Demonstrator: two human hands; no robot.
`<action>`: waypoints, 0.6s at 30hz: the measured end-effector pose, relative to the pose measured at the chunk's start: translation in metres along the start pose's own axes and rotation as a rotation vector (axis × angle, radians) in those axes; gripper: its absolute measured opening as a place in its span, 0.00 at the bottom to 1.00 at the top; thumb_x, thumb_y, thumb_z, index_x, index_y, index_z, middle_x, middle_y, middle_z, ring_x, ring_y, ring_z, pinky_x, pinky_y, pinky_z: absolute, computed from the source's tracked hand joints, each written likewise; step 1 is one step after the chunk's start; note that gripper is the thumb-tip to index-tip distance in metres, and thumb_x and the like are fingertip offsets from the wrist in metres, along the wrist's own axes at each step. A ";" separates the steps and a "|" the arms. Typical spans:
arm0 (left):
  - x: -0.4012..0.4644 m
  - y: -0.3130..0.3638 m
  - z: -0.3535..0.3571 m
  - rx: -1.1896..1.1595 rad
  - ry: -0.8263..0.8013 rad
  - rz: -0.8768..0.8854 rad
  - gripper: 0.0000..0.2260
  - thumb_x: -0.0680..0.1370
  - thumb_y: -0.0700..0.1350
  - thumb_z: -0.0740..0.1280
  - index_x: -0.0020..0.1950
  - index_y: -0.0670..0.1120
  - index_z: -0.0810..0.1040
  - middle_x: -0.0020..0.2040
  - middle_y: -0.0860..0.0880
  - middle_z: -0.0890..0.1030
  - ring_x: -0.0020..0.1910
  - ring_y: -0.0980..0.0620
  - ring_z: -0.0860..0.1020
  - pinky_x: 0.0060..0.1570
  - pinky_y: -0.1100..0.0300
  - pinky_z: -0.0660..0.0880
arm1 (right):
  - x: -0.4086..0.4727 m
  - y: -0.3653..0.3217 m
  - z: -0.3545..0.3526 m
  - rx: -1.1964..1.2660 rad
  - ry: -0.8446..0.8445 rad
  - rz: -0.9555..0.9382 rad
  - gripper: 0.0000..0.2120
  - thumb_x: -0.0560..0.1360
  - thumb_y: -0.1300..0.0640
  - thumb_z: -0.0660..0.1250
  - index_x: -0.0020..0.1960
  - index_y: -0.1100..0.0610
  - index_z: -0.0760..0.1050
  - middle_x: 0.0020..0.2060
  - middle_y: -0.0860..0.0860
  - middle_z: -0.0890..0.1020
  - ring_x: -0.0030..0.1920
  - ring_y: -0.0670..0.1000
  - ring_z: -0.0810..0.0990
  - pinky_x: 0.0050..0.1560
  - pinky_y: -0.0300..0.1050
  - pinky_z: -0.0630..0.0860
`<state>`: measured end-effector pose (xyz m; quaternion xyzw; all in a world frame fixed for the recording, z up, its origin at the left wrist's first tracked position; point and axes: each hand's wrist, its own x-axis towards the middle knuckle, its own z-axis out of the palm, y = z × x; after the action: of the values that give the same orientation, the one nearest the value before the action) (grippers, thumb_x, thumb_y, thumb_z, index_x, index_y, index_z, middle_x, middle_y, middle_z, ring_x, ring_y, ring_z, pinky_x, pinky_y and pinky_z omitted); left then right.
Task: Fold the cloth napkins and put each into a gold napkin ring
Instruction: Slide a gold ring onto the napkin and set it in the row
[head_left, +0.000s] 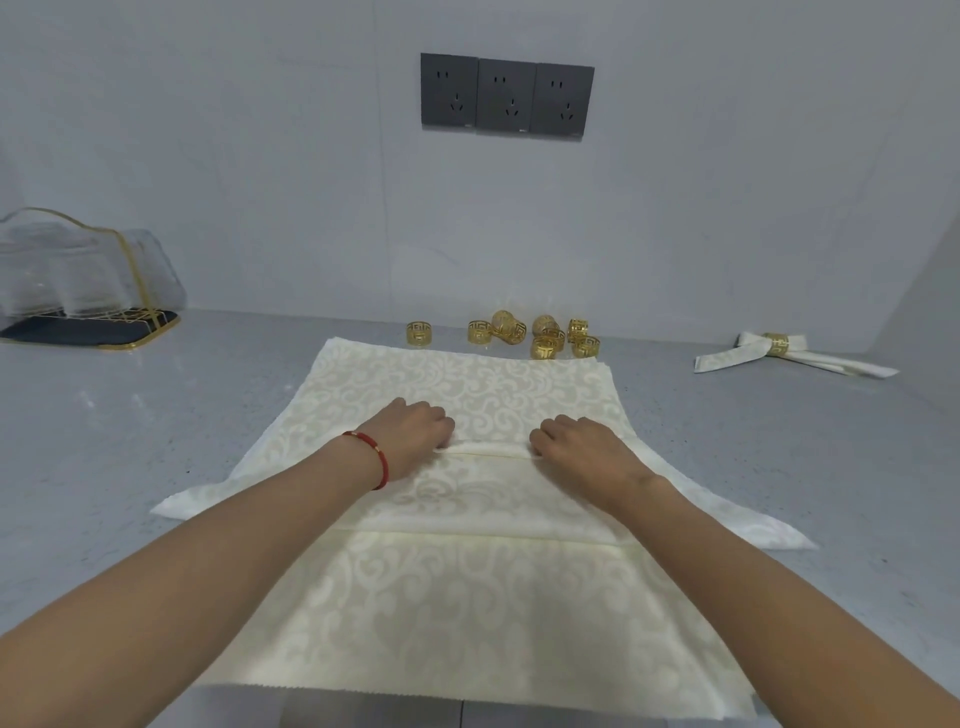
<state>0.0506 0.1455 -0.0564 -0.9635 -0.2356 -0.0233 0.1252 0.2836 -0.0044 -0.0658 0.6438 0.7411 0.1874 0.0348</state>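
Nearest the camera, 2 bare forearms reach in from the bottom corners, both cut off by the lower edge. Under them a stack of cream patterned napkins (467, 613) lies on the grey desk (104, 467), its near edge reaching the desk's front edge; how many cloths are in the stack is hard to tell. The top napkin (467, 493) is folded over, with its folded edge running crosswise at the middle of the stack.

The left hand (410, 431), with a red bracelet (371, 457) on its wrist, and the right hand (582, 447) sit knuckles-up at the 2 ends of that fold, apart from each other. Their fingers are curled down onto the edge of the cloth and the fingertips are hidden under the knuckles, so they appear to pinch the fold, though the exact hold cannot be seen.

Beyond the stack's far edge, near the desk's back edge, a cluster of gold napkin rings (530, 332) stands; about 8 show, some overlapping, so the count is uncertain. 1 ring (419, 333) stands apart on the left of the cluster. Toward the back right corner lies a finished napkin (789, 358) threaded through a gold ring (775, 344).

At the back left corner a clear cover with gold trim (88, 270) rests on a dark tray (88, 332), cut off by the left edge; what is under it is too blurred to tell. On the wall behind, 3 dark power sockets (506, 96) sit side by side.
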 end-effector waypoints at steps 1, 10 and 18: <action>-0.001 -0.001 0.000 -0.061 -0.015 -0.016 0.11 0.76 0.34 0.63 0.53 0.50 0.73 0.49 0.53 0.73 0.46 0.53 0.69 0.46 0.58 0.67 | -0.001 0.001 -0.002 0.050 -0.016 0.030 0.09 0.75 0.68 0.64 0.52 0.58 0.75 0.46 0.52 0.78 0.45 0.55 0.78 0.39 0.48 0.70; -0.007 0.000 0.013 -0.379 0.060 -0.255 0.11 0.79 0.34 0.63 0.58 0.45 0.81 0.54 0.48 0.75 0.53 0.48 0.75 0.52 0.54 0.74 | -0.006 0.006 0.012 0.507 0.088 0.368 0.07 0.79 0.65 0.66 0.51 0.60 0.83 0.49 0.56 0.83 0.54 0.57 0.79 0.55 0.55 0.76; -0.023 0.013 0.004 -0.027 0.182 -0.106 0.14 0.72 0.32 0.65 0.50 0.50 0.72 0.45 0.55 0.73 0.46 0.50 0.72 0.46 0.55 0.61 | -0.016 -0.009 -0.001 0.087 0.039 0.174 0.15 0.71 0.71 0.68 0.51 0.56 0.71 0.45 0.50 0.75 0.43 0.54 0.74 0.38 0.46 0.64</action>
<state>0.0364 0.1253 -0.0656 -0.9452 -0.2734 -0.1203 0.1318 0.2779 -0.0212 -0.0704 0.7028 0.6905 0.1696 -0.0240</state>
